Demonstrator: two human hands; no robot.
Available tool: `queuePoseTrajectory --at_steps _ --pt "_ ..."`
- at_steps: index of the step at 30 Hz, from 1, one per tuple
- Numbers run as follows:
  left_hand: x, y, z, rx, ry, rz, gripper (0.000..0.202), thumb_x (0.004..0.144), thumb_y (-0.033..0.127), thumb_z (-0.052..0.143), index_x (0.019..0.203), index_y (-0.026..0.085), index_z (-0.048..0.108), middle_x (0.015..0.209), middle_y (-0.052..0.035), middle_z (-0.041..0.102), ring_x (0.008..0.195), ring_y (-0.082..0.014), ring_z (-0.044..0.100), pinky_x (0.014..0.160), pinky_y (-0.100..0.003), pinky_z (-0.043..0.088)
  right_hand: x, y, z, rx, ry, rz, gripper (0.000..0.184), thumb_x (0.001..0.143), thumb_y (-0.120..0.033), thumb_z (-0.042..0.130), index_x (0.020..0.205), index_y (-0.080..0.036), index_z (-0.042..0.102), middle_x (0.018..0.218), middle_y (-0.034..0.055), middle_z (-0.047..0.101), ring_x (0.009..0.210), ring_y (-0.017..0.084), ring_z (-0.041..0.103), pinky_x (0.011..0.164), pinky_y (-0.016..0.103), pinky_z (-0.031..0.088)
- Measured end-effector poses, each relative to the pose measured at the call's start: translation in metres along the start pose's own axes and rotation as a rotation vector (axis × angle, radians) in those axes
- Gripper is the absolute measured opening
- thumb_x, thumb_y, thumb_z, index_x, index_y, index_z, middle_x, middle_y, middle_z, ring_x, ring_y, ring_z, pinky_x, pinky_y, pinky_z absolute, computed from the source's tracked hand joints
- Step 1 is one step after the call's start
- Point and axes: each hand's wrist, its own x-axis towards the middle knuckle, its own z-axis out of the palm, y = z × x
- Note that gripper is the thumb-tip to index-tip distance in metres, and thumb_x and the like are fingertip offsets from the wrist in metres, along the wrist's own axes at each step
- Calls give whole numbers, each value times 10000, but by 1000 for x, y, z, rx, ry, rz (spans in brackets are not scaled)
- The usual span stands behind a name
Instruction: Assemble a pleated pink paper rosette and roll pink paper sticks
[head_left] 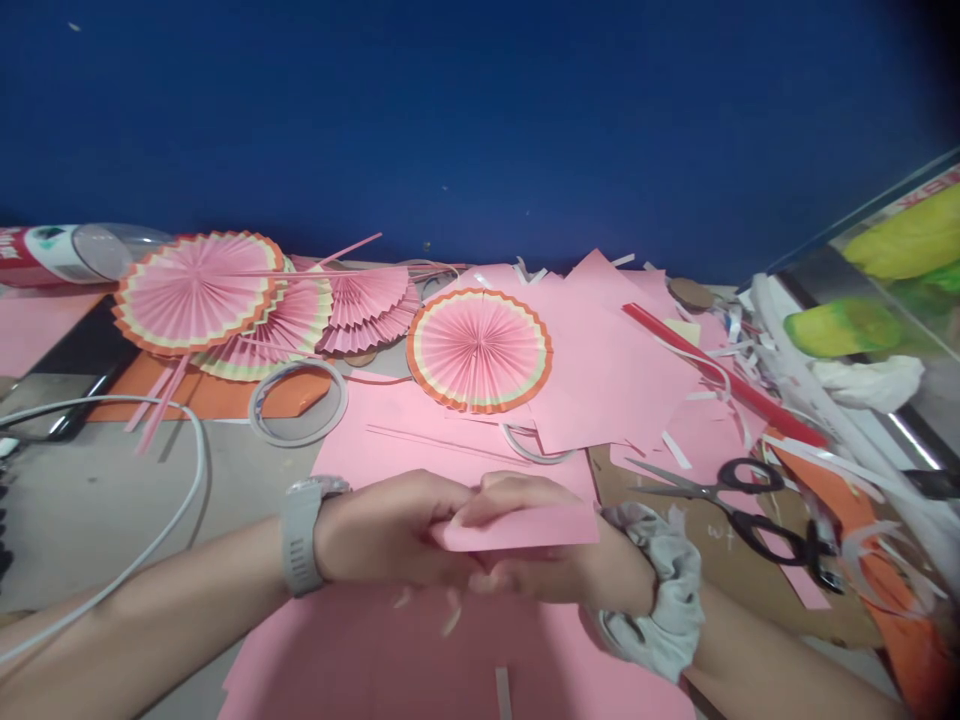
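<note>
Both hands meet in the middle of the view, above pink paper sheets (pixel 390 650). My left hand (pixel 390 530), with a grey watch at its wrist, is closed on a pink paper strip (pixel 525 528). My right hand (pixel 555 570), with a pale scrunchie round its wrist, is closed on the same strip from the other side. The strip's free end points right, across my right hand. Where the fingers overlap, the rest of the strip is hidden. Just beyond the hands lies a round pleated paper fan (pixel 480 350), pink with yellow and orange edging.
More pleated fans (pixel 199 290) lie at the back left, beside a tape roll (pixel 298 403) and a bottle (pixel 75 252). Black-handled scissors (pixel 720 492) rest on cardboard (pixel 645 580) at right. A white cable (pixel 201 450) loops over the left side. A blue wall (pixel 480 120) stands behind.
</note>
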Motion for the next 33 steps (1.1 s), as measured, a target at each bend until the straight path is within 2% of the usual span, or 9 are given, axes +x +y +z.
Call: queuePoseTrajectory --at_steps 5,10,13,17,19,23,26,30,33 --pt "-2 0 -6 -278 -406 -251 232 811 337 607 694 150 539 478 33 552 309 -70 464 315 -150 381 7 -8 -2 -27 -108 47 312 758 -217 690 1066 -208 645 963 50 648 835 140 613 726 255 494" --pt "-1 -1 1 -376 -449 -198 355 782 488 607 683 152 549 536 -4 570 418 -115 538 449 -234 477 3 -2 2 47 -55 55 135 751 -224 697 882 -196 682 812 25 633 742 131 588 680 265 483" --pt "0 -1 10 -383 -302 -25 315 827 453 568 782 141 551 731 -51 622 645 -152 619 626 -283 528 -1 0 6 152 94 125 99 771 -239 676 841 -180 636 772 19 616 705 129 589 629 260 484" --pt "1 -4 22 18 316 87 213 917 360 440 916 166 529 838 -28 595 721 -123 575 648 -246 495 2 -5 6 107 318 212 102 819 -277 623 819 -180 593 747 -2 586 698 112 582 623 231 475" --pt "1 -5 25 183 445 82 289 947 373 358 842 164 528 747 -10 594 665 -111 560 644 -240 471 5 -8 5 52 344 198 104 833 -271 608 798 -174 592 734 -6 589 695 107 580 629 224 473" --pt "3 -3 24 174 439 24 394 952 448 290 776 165 500 588 15 576 543 -102 548 583 -231 444 10 -7 5 52 447 163 166 873 -291 547 771 -162 571 664 -24 571 620 88 550 590 218 453" --pt "5 -1 22 156 412 -22 402 936 489 307 794 166 498 595 12 587 536 -103 548 557 -223 430 9 -4 6 54 526 171 159 864 -299 561 778 -167 541 621 -45 550 555 76 518 535 209 423" --pt "5 -1 20 167 364 2 411 945 478 279 785 163 488 573 22 549 518 -93 516 546 -212 423 6 0 5 3 441 226 166 822 -289 621 753 -162 540 662 -19 591 617 98 553 581 224 435" --pt "3 -3 20 184 368 22 385 959 436 267 839 164 511 528 48 484 467 -78 469 519 -197 412 5 2 4 34 469 217 198 860 -328 565 745 -178 507 592 -46 535 553 88 509 544 225 408"
